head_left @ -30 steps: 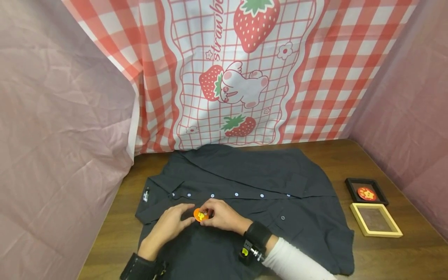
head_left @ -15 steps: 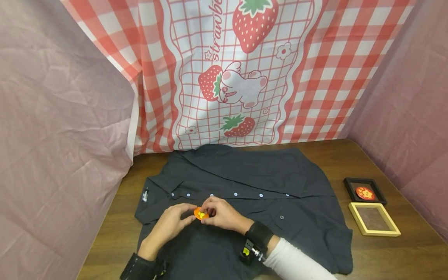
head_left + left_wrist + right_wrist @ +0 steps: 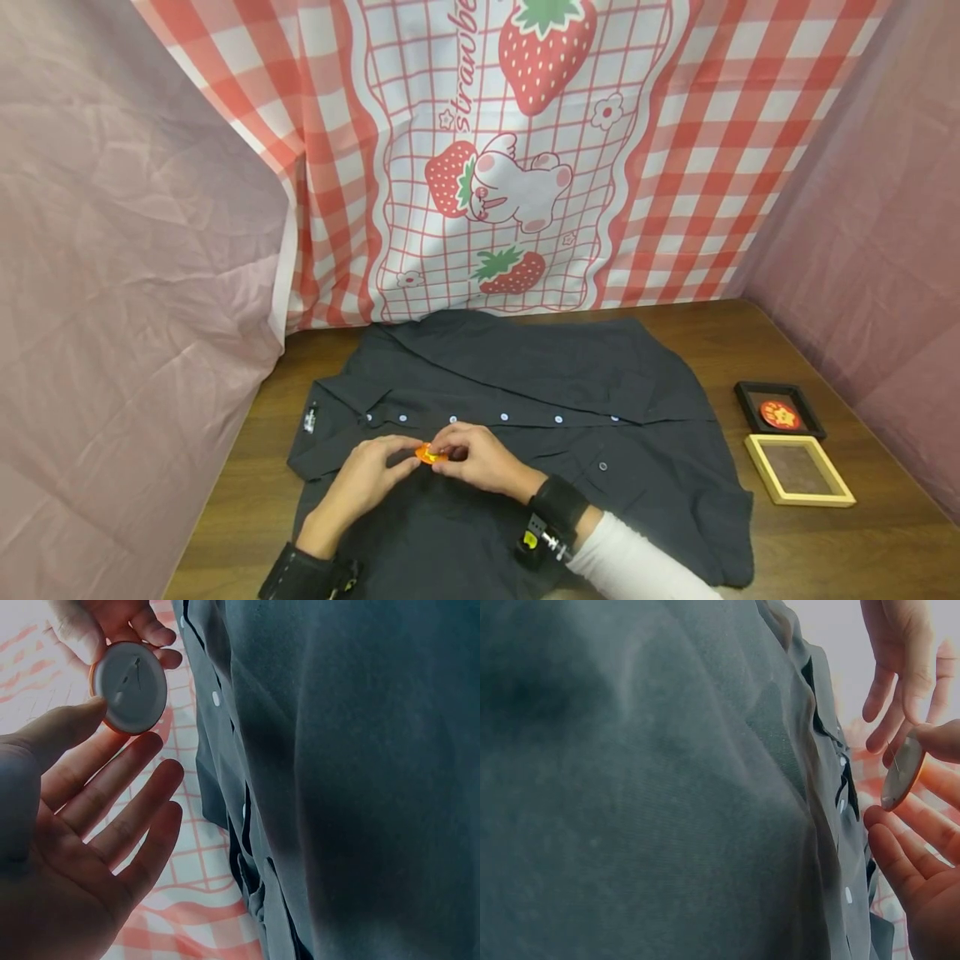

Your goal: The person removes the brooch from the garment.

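Note:
An orange pin badge with a yellow design is held over the dark button-up shirt. The left wrist view shows the pale back of the badge, with a thin pin on it. My left hand pinches one edge between thumb and index finger; its other fingers are spread. On the opposite edge, my right hand grips the badge with thumb and fingers. In the right wrist view, the pin stands out from the back of the tilted badge.
The shirt lies spread on the wooden table, its white buttons in a row. At right, a black frame holds a red and yellow badge, beside a light yellow frame. A strawberry-patterned cloth hangs behind.
The badge has tilted, so its orange front looks narrower in the head view. Both hands keep hold of it and have barely moved; the shirt lies as before.

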`<state>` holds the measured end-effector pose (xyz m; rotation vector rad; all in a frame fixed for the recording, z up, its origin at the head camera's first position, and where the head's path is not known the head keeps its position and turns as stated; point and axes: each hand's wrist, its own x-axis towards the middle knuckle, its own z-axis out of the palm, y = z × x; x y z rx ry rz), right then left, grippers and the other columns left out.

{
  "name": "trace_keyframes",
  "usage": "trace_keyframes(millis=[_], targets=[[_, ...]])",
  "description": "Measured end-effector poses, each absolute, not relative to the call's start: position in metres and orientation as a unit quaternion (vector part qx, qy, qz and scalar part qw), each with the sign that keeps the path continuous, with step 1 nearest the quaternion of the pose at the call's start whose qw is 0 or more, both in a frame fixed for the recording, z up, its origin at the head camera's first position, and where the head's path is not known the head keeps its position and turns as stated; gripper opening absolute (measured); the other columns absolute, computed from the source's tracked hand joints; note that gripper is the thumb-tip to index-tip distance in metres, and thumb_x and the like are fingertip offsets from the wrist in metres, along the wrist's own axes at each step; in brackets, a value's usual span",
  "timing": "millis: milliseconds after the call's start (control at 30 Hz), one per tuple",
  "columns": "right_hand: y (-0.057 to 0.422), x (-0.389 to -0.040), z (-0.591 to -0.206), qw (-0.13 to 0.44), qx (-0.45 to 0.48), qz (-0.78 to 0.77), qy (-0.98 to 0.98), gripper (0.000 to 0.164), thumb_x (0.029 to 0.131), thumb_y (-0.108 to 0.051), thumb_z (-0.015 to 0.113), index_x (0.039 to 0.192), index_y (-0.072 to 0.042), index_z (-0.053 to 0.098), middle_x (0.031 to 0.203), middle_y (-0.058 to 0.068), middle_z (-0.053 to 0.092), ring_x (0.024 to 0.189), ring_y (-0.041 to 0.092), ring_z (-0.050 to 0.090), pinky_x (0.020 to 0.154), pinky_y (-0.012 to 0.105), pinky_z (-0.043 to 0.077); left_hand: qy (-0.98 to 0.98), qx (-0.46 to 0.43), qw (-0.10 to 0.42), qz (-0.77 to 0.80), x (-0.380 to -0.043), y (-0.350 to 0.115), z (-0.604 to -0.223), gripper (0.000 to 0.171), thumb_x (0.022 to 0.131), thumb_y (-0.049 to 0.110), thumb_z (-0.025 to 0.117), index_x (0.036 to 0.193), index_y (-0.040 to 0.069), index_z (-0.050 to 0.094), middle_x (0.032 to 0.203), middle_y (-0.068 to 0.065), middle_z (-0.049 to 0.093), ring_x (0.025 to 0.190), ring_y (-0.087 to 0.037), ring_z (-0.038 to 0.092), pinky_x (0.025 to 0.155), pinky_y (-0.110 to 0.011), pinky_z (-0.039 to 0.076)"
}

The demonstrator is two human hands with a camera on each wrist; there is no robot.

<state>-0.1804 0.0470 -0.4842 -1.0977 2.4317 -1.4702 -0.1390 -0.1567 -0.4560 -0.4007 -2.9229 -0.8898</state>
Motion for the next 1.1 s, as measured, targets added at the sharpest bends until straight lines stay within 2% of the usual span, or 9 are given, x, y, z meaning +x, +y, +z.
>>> trace_keyframes(millis=[333,633,1100], targets=[[0.0478,-0.1795,-0.4847,0.030,-0.359,-0.480,0.800,0.018,0.083,-0.004,0.072,0.101,-0.004,0.074,0.102,0.008,0.070,0.086,0.011,0.067,0.077,0.023,0.056,-0.946,-0.098,-0.007,-0.308,-0.1404,-0.1566,-0.4550,0.020,0.088,0.022,0.071,0.106,0.013,0.075,0.107,-0.001,0.074,0.104,-0.022,0.069,0.091,-0.045,0.053],[0.0477,-0.1792,-0.4865,0.016,-0.359,-0.482,0.799,0.019,0.082,-0.003,0.071,0.101,-0.006,0.073,0.099,0.007,0.071,0.085,0.007,0.065,0.077,0.019,0.054,-0.943,-0.103,0.009,-0.316,-0.1402,-0.1569,-0.4548,0.017,0.088,0.021,0.071,0.103,0.013,0.076,0.102,0.000,0.075,0.101,-0.020,0.070,0.088,-0.043,0.054],[0.0476,-0.1789,-0.4875,0.011,-0.349,-0.489,0.799,0.018,0.082,-0.003,0.070,0.100,-0.007,0.073,0.093,0.006,0.071,0.081,0.001,0.061,0.074,0.019,0.054,-0.942,-0.094,0.003,-0.322,-0.1396,-0.1569,-0.4548,0.014,0.089,0.023,0.070,0.101,0.018,0.076,0.101,0.002,0.075,0.096,-0.018,0.070,0.084,-0.042,0.054]])
